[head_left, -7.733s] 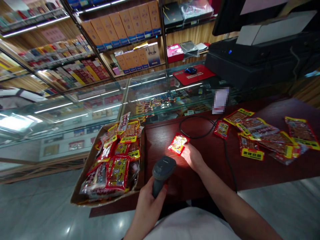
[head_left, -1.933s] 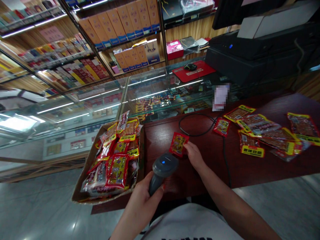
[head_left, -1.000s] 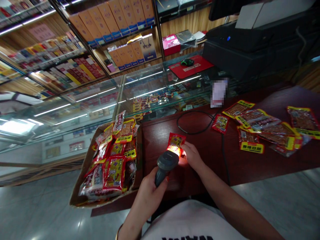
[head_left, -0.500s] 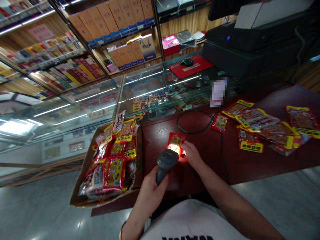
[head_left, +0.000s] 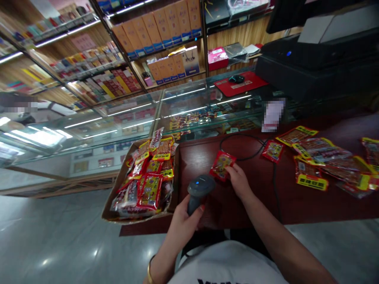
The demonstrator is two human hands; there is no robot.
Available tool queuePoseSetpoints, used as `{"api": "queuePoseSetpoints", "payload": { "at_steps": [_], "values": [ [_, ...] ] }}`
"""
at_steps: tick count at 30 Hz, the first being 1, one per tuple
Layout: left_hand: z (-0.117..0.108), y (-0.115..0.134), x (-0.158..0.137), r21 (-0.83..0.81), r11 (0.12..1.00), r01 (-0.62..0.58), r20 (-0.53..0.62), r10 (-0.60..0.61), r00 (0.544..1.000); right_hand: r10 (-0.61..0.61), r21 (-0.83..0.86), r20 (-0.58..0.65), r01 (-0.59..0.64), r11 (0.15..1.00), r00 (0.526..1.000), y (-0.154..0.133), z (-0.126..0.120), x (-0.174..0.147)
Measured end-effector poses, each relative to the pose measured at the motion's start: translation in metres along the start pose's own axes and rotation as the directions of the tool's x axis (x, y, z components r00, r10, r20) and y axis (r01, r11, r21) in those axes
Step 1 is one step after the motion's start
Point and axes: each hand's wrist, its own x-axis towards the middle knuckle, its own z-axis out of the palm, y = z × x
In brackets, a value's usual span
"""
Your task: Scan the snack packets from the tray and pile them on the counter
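Observation:
My left hand [head_left: 185,220] is wrapped round the handle of a grey barcode scanner [head_left: 201,186], whose head has a small blue light on top. To its right, my right hand [head_left: 237,179] pinches the edge of a red and yellow-green snack packet [head_left: 222,165] over the dark wooden table [head_left: 248,205]. The packet lies just beyond the scanner head, apart from it. Left of my hands, a cardboard box [head_left: 114,201] holds several red and yellow snack packets [head_left: 149,190]. Another small red packet [head_left: 272,151] rests on the table to the right.
More yellow-edged snack packets [head_left: 310,173] are spread over the table's right side. A black cable [head_left: 275,193] loops across the tabletop. Behind runs a glass display counter [head_left: 142,108], with a mouse [head_left: 236,79] on a red pad [head_left: 257,82]. Someone [head_left: 44,108] is at the far left.
The bright red-white light on the packet has gone out, and the scanner's blue light shows. My right hand has moved the packet away from the scanner. The view has shifted left.

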Motion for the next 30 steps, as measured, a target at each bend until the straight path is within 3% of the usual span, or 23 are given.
{"api": "queuePoseSetpoints", "payload": {
  "at_steps": [4,8,13,16,19,23,28,30],
  "values": [
    [0.012,-0.032,0.01,-0.22,0.974,0.055,-0.025,-0.062,0.998,-0.062,-0.005,0.062,0.062,0.998,0.996,-0.027,0.018,0.003],
    [0.014,-0.047,0.017,-0.362,0.93,0.066,-0.03,-0.083,0.996,-0.138,-0.051,0.248,0.156,0.986,0.959,-0.062,0.071,0.004],
    [0.009,-0.052,0.017,-0.427,0.901,0.074,-0.029,-0.096,0.995,-0.184,-0.121,0.5,0.278,0.953,0.846,-0.074,0.152,-0.014],
    [0.008,-0.055,0.016,-0.431,0.899,0.075,-0.042,-0.103,0.994,-0.202,-0.108,0.624,0.339,0.935,0.755,-0.069,0.179,-0.031],
    [0.008,-0.057,0.016,-0.43,0.902,0.036,-0.056,-0.067,0.996,-0.23,-0.13,0.682,0.424,0.896,0.694,-0.06,0.185,-0.043],
    [0.009,-0.059,0.019,-0.397,0.918,0.024,-0.046,-0.046,0.998,-0.256,-0.199,0.628,0.47,0.86,0.734,-0.049,0.173,-0.055],
    [0.013,-0.063,0.024,-0.396,0.918,0.013,-0.074,-0.046,0.996,-0.244,-0.356,0.695,0.619,0.7,0.676,-0.056,0.161,-0.066],
    [0.014,-0.063,0.024,-0.398,0.917,0.013,-0.058,-0.039,0.998,-0.235,-0.413,0.671,0.617,0.669,0.704,-0.067,0.165,-0.065]
  ]
}}
